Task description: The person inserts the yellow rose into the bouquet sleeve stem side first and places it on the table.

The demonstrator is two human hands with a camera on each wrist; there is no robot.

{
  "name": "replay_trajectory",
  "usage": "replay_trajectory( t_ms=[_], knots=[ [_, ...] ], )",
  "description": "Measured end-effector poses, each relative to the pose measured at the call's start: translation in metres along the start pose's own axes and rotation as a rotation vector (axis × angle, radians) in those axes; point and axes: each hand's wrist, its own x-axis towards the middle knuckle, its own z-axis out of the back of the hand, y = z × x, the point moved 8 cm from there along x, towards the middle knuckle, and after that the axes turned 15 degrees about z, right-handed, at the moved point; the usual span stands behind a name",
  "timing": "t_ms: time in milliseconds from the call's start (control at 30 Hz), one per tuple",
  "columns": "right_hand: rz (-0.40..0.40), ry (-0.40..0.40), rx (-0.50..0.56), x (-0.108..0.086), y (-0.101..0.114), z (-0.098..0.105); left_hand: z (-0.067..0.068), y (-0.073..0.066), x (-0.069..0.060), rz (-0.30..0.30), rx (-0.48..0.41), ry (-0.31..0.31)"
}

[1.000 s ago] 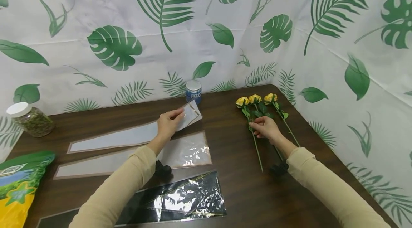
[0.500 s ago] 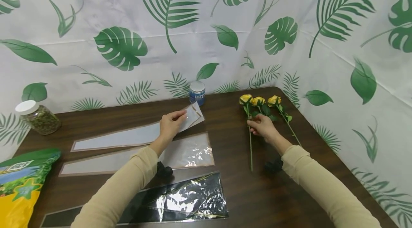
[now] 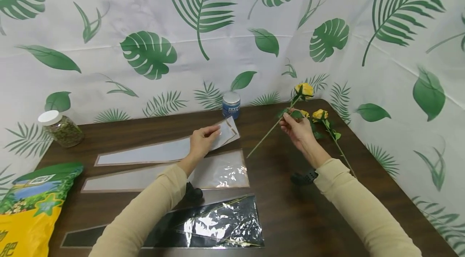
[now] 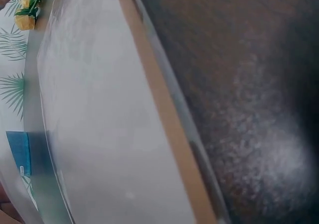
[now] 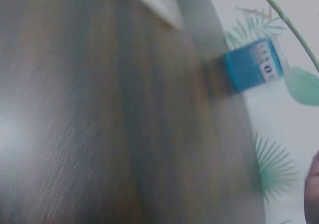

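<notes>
My left hand (image 3: 201, 141) pinches the wide end of a white tapered flower sleeve (image 3: 145, 154), whose corner is raised off the table. My right hand (image 3: 298, 128) grips a yellow rose (image 3: 304, 90) by its stem. The rose is lifted and tilted, its bloom up to the right and its stem end down to the left, pointing toward the sleeves. In the right wrist view, a length of green stem (image 5: 289, 22) crosses the upper right corner. Beyond my right hand lie two more yellow roses, one (image 3: 319, 114) in plain sight and the other partly hidden.
Below the first sleeve lie a greyish sleeve (image 3: 221, 170) and a glossy black one (image 3: 225, 224). A blue jar (image 3: 231, 107) stands at the back edge. To the left are a jar of dried green bits (image 3: 65, 131) and a yellow-green bag (image 3: 36, 208).
My right hand has picked one rose up off the table and swung its stem end left toward the sleeves. The left hand keeps its pinch on the sleeve. The head view has shifted slightly.
</notes>
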Motion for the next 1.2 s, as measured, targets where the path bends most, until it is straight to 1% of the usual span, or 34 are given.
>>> replay_trajectory(
  t_ms=[133, 200, 267, 300, 367, 400, 500, 633, 767, 833, 967, 1100, 1200],
  knots=[
    [0.137, -0.132, 0.047, 0.008, 0.009, 0.0, -0.002, -0.001, -0.001, -0.016, 0.013, -0.016],
    [0.216, -0.212, 0.071, 0.011, 0.014, 0.002, -0.002, -0.001, -0.001, -0.011, 0.012, -0.013],
    [0.288, -0.288, 0.067, 0.013, 0.017, 0.005, -0.003, -0.001, -0.002, -0.01, 0.012, -0.003],
    [0.32, -0.317, 0.045, 0.013, 0.018, 0.006, -0.003, -0.001, -0.002, -0.008, 0.01, 0.001],
    [0.366, -0.355, 0.003, 0.013, 0.019, 0.006, -0.003, -0.001, -0.002, -0.003, 0.01, 0.007],
    [0.38, -0.361, -0.024, 0.013, 0.019, 0.005, -0.003, -0.001, -0.002, -0.004, 0.009, 0.008],
    [0.413, -0.35, -0.085, 0.011, 0.013, -0.002, -0.003, -0.005, -0.004, -0.019, 0.009, 0.003],
    [0.44, -0.317, -0.082, 0.009, 0.002, -0.011, -0.005, -0.012, -0.007, -0.042, 0.01, 0.006],
    [0.452, -0.271, -0.083, 0.005, -0.006, -0.02, -0.008, -0.015, -0.008, -0.043, -0.006, 0.018],
    [0.45, -0.246, -0.088, 0.002, -0.01, -0.025, -0.009, -0.016, -0.008, -0.042, -0.013, 0.02],
    [0.425, -0.204, -0.103, -0.001, -0.017, -0.034, -0.01, -0.019, -0.008, -0.063, -0.006, 0.014],
    [0.389, -0.184, -0.109, -0.004, -0.025, -0.039, -0.012, -0.019, -0.007, -0.068, 0.011, 0.009],
    [0.381, -0.176, -0.103, -0.005, -0.028, -0.041, -0.012, -0.019, -0.007, -0.063, 0.016, 0.003]
  ],
)
